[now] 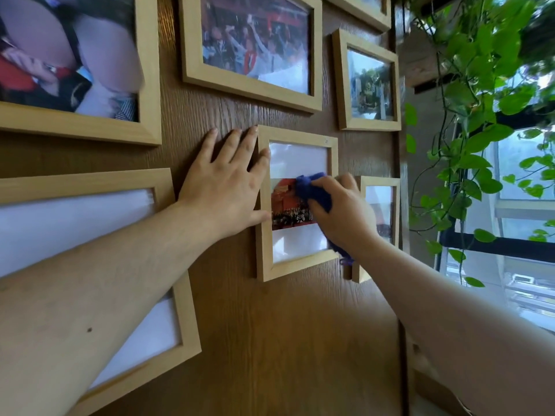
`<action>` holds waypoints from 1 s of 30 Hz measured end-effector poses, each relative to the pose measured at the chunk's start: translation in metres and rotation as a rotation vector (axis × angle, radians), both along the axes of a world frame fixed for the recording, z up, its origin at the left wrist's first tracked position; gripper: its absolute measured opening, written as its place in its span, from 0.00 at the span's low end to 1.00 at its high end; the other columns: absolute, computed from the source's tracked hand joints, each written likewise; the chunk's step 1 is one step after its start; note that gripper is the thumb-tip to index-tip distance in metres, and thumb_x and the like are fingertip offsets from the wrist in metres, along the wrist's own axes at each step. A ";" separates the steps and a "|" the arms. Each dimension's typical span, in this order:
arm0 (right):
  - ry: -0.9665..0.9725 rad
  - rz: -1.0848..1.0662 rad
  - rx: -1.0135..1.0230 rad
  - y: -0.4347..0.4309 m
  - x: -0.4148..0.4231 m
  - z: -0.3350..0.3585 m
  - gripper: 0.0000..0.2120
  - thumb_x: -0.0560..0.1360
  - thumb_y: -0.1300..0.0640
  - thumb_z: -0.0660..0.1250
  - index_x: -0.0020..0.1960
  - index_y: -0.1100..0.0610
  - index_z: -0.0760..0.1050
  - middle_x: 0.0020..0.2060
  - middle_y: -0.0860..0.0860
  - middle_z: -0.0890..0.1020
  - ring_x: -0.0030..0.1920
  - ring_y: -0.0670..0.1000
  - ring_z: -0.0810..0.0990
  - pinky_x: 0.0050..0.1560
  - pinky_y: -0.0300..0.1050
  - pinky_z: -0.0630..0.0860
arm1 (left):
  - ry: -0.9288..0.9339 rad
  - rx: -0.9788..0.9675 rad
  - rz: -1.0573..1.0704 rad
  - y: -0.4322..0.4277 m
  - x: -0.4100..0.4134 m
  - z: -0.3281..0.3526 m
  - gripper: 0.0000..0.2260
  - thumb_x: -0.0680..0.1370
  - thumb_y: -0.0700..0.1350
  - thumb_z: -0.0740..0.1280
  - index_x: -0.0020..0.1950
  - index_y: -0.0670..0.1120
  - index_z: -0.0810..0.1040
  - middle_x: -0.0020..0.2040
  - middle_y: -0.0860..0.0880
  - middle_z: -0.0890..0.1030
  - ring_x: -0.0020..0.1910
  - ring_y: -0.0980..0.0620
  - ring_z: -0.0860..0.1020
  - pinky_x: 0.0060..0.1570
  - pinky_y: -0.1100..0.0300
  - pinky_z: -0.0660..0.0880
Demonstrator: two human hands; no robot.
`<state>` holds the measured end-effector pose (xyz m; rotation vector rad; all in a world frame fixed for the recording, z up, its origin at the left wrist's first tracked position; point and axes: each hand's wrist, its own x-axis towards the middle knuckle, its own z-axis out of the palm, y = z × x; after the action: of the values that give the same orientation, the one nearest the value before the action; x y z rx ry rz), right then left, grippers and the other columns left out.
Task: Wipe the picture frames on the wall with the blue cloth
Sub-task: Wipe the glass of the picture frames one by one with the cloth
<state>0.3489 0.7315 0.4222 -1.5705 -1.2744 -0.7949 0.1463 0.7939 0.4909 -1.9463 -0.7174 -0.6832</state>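
Observation:
A small light-wood picture frame (295, 270) hangs in the middle of the brown wood-grain wall. My right hand (342, 213) is closed around the blue cloth (313, 192) and presses it against the frame's glass, over a red photo. A tail of the cloth hangs below my wrist. My left hand (223, 183) lies flat on the wall, fingers spread, with the forefinger and thumb touching the frame's left edge.
Several more light-wood frames surround it: a large one (147, 70) top left, one (252, 85) above, one (339, 82) upper right, a narrow one (396, 205) right behind my hand, a big one (186, 310) lower left. Green trailing plant (480, 115) and a window lie right.

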 end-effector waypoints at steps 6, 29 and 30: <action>-0.202 0.010 -0.088 -0.002 -0.005 -0.013 0.18 0.74 0.49 0.66 0.62 0.48 0.70 0.56 0.50 0.72 0.41 0.51 0.76 0.33 0.46 0.77 | 0.000 -0.004 0.012 0.000 0.002 -0.002 0.45 0.72 0.71 0.58 0.78 0.49 0.42 0.80 0.40 0.41 0.78 0.41 0.43 0.75 0.39 0.45; -0.460 -0.008 -0.404 -0.025 0.003 -0.053 0.17 0.76 0.47 0.61 0.63 0.47 0.69 0.58 0.52 0.72 0.40 0.54 0.78 0.32 0.50 0.78 | -0.003 -0.038 0.042 -0.005 0.002 -0.001 0.45 0.71 0.71 0.60 0.78 0.48 0.45 0.80 0.39 0.49 0.78 0.42 0.45 0.75 0.39 0.44; -0.427 -0.061 -0.421 -0.027 0.012 -0.054 0.17 0.76 0.46 0.61 0.63 0.46 0.69 0.58 0.52 0.71 0.42 0.54 0.78 0.34 0.49 0.78 | -0.003 -0.042 0.041 -0.005 0.002 -0.001 0.45 0.71 0.70 0.60 0.78 0.48 0.45 0.80 0.39 0.49 0.78 0.42 0.45 0.75 0.39 0.44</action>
<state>0.3605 0.7044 0.3682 -1.8373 -1.7996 -0.9826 0.1482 0.7888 0.4904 -1.9633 -0.7768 -0.6506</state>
